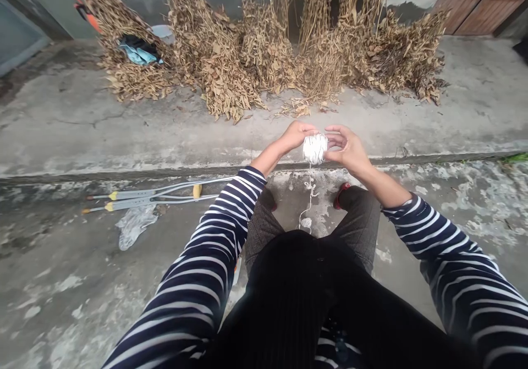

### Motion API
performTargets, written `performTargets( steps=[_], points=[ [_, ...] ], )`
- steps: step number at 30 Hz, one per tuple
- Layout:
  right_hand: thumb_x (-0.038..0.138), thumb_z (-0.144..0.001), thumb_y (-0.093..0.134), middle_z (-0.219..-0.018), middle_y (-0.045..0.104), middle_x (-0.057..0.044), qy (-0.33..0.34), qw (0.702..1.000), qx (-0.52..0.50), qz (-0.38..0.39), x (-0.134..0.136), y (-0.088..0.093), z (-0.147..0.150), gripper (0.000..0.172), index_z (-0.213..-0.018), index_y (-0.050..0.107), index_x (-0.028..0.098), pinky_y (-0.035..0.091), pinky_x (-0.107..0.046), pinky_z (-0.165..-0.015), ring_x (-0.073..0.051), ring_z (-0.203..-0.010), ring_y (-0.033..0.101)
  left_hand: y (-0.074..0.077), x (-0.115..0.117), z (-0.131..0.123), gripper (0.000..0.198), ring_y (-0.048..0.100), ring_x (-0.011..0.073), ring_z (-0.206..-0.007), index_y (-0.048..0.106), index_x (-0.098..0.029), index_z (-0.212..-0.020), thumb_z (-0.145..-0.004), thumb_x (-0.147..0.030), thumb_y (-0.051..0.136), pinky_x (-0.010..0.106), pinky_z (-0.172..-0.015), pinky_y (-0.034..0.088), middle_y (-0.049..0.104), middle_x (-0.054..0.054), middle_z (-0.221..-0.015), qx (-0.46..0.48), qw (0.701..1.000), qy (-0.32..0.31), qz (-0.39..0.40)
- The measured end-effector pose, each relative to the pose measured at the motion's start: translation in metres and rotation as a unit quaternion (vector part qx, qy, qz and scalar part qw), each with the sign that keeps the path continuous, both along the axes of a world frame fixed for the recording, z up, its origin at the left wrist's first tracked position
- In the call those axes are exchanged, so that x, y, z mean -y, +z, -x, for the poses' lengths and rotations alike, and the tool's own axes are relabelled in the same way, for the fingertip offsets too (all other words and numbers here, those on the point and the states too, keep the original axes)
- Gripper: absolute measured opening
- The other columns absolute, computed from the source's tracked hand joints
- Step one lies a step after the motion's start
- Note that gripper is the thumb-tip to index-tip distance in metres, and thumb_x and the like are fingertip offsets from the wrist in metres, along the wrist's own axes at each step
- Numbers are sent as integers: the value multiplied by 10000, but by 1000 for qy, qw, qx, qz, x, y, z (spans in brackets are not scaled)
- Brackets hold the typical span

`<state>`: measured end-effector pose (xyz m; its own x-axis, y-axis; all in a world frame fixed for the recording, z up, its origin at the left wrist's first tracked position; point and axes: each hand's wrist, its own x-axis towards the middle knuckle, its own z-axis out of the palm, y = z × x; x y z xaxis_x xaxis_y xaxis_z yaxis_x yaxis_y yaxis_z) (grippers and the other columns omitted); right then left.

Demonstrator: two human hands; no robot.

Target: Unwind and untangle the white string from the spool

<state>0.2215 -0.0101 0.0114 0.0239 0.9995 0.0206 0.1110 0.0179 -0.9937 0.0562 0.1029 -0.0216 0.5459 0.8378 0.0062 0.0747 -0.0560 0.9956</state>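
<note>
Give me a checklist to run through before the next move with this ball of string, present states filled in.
1. Left hand on the ball of string: ok, fingers at its upper left edge.
2. Right hand gripping firmly: cannot tell; its curved fingers are at the ball's right side.
3. Hanging string free of curls: not ok, small loops show partway down.
4. Lower end of the string free: cannot tell; black clothing blocks the view below.
5. Crutches clear of the string: ok, lying apart on the left.
6. Plastic bag clear of the string: ok, near the crutches.
</note>
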Motion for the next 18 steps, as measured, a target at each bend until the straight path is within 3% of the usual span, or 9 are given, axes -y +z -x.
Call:
performTargets(
  steps=[2,5,11,15,18],
  points=[
    [160,-505,807,-1029,742,-42,16,1000,-14,20,1,2,1,718,-1207,665,203,573,-300,-658,-151,-768,603,-10,9,-1,101,551,93,-606,738,-98,-690,-787,-111,714,224,-674,432,676,-19,-623,19,998,14,55],
    [158,-542,792,-974,751,-53,41,996,-34,76,1,7,0,563,-1102,740,180,586,-298,-636,-159,-759,639,-29,24,-3,96,582,112,-621,749,-102,-669,-746,-66,705,259,-735,486,710,-15,-630,16,995,36,95],
    [6,-595,751,-798,726,-19,-5,985,-70,160,-7,14,-7,408,-966,748,176,593,-239,-599,-129,-682,659,-64,56,0,200,664,145,-693,708,-135,-634,-817,-80,647,268,-876,512,724,16,-601,8,998,-28,59],
    [-29,-591,751,-783,713,-18,-23,984,-63,168,-14,11,-10,411,-955,745,160,603,-241,-601,-122,-664,653,-67,74,1,226,656,130,-666,681,-147,-729,-931,-191,588,247,-835,497,719,11,-598,-10,996,-61,69],
    [27,-540,793,-837,738,-29,-28,991,-50,125,-19,1,-12,415,-929,746,163,598,-235,-599,-126,-699,652,-64,85,0,211,643,114,-637,654,-151,-796,-967,-255,588,229,-778,480,716,6,-597,-1,994,-75,78]
  ],
)
